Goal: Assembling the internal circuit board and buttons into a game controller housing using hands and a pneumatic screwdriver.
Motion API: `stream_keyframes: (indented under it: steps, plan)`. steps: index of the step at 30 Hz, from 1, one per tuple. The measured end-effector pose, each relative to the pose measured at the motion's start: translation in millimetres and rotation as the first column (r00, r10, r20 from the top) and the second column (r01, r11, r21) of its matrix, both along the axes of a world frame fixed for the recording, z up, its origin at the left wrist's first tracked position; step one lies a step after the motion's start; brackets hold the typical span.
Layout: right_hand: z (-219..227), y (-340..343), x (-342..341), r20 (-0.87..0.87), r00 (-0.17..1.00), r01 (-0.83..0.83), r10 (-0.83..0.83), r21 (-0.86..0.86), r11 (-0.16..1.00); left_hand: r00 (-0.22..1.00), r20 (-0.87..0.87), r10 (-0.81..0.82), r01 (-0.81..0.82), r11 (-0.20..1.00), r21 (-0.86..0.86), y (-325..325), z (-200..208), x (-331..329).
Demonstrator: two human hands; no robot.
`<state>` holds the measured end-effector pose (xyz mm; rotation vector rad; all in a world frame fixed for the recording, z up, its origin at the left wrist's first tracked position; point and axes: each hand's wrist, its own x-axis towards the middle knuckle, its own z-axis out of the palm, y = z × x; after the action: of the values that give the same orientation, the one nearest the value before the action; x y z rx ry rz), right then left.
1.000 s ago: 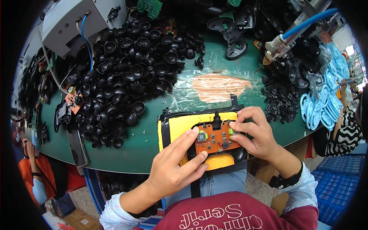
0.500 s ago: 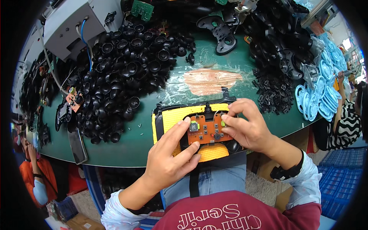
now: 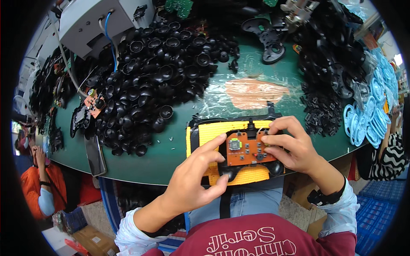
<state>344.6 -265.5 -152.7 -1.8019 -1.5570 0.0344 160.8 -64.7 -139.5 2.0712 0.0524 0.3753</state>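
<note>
An orange circuit board [image 3: 243, 158] with small black buttons and a square grey-green component lies in a black game controller shell [image 3: 229, 170]. The shell rests on a yellow textured pad [image 3: 253, 175] at the table's front edge. My left hand [image 3: 192, 176] is beside the shell's left side, thumb and fingers apart, holding nothing. At the board's right end, my right hand [image 3: 294, 147] has its thumb and forefinger closed on the edge. Those fingers hide that end of the board.
A heap of black thumbstick caps [image 3: 149, 77] covers the left of the green table [image 3: 128, 168]. Controller shells [image 3: 320, 51], small black parts [image 3: 322, 113] and light-blue rings [image 3: 369, 121] lie right. A phone [image 3: 95, 155] sits at the left edge. Other people are at both sides.
My left hand has let go of the board's left end and its fingers have spread away. My right hand still grips the right end. The whole view has shifted slightly.
</note>
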Motion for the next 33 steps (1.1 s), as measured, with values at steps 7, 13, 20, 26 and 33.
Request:
stream_keyframes:
  steps: [7, 13, 20, 26, 33]
  plan:
    - [0, 1, -1, -0.030, 1.000, 0.000, 0.000, -0.013, 1.000, 0.995, -0.078, 0.066, -0.058, 0.994, 0.095, -4, 1, 6]
    - [0, 2, -7, 0.091, 0.996, 0.007, -0.014, 0.070, 0.998, 0.981, 0.122, -0.152, 0.103, 0.936, 0.338, -6, 6, 14]
    - [6, 1, -4, 0.189, 0.980, -0.058, 0.063, -0.030, 0.998, 0.972, 0.097, -0.212, 0.181, 0.948, 0.261, -9, -5, 16]
    - [8, 3, -2, 0.174, 0.981, -0.070, 0.083, -0.084, 0.994, 0.998, 0.057, -0.014, -0.004, 0.953, 0.301, -22, -1, 33]
    - [19, 8, 0, 0.125, 0.987, -0.081, 0.097, -0.123, 0.989, 0.997, 0.071, 0.018, -0.035, 0.969, 0.246, -28, -19, 29]
